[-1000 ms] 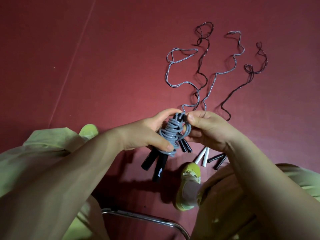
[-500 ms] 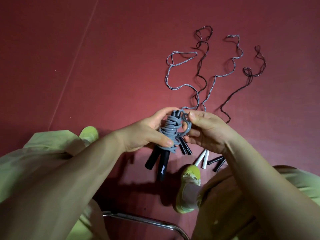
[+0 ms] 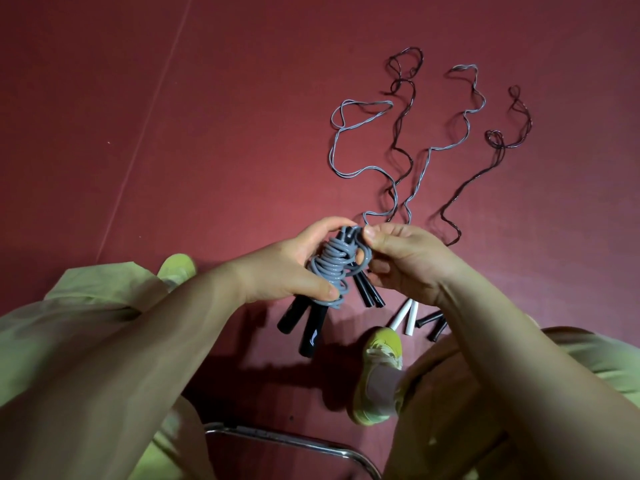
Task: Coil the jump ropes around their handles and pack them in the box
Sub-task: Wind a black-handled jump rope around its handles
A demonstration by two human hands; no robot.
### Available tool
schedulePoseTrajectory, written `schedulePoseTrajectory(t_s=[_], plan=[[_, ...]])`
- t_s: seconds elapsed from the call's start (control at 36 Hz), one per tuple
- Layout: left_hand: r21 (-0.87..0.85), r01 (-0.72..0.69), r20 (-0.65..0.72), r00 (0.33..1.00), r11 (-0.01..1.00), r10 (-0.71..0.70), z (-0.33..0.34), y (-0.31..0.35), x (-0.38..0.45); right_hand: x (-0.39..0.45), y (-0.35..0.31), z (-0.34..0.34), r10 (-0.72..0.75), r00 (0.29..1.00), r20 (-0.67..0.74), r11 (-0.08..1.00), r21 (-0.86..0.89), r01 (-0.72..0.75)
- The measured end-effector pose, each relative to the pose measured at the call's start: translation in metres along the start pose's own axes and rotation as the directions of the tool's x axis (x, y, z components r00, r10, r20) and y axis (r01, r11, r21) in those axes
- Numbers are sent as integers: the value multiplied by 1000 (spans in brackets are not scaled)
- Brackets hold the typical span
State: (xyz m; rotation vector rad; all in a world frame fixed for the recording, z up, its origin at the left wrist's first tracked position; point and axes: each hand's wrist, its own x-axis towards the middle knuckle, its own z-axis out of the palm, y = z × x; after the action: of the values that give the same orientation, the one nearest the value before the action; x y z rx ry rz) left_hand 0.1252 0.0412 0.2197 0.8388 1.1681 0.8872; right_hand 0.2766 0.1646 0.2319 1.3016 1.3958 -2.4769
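My left hand grips a pair of black handles with a grey rope coiled thickly round them. My right hand pinches the grey rope's last loop at the top of the handles. On the red floor beyond lie several uncoiled ropes: a grey rope, a second grey one and two dark ropes. Their handles lie near my right foot: a black pair, a white pair and a thin black pair. No box is in view.
I sit above a red floor with a seam line running diagonally at the left. My yellow-green shoes rest on it. A chrome chair rail curves below my arms.
My right hand has brought the rope's end loop up to the top of the handles. The bundle has barely moved.
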Motion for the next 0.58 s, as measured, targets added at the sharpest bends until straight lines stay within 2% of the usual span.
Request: schedulePoseTrajectory(t_s=[0.17, 0.33, 0.58], plan=[[104, 15, -60, 998, 995, -9, 2, 0, 2, 2, 3, 5, -56, 986, -158, 998, -36, 50], [259, 49, -87, 996, 965, -27, 0, -1, 3, -1, 5, 7, -43, 992, -117, 995, -90, 33], [257, 12, -139, 990, 966, 25, 6, 1, 6, -1, 1, 10, -94, 980, -175, 989, -128, 72]])
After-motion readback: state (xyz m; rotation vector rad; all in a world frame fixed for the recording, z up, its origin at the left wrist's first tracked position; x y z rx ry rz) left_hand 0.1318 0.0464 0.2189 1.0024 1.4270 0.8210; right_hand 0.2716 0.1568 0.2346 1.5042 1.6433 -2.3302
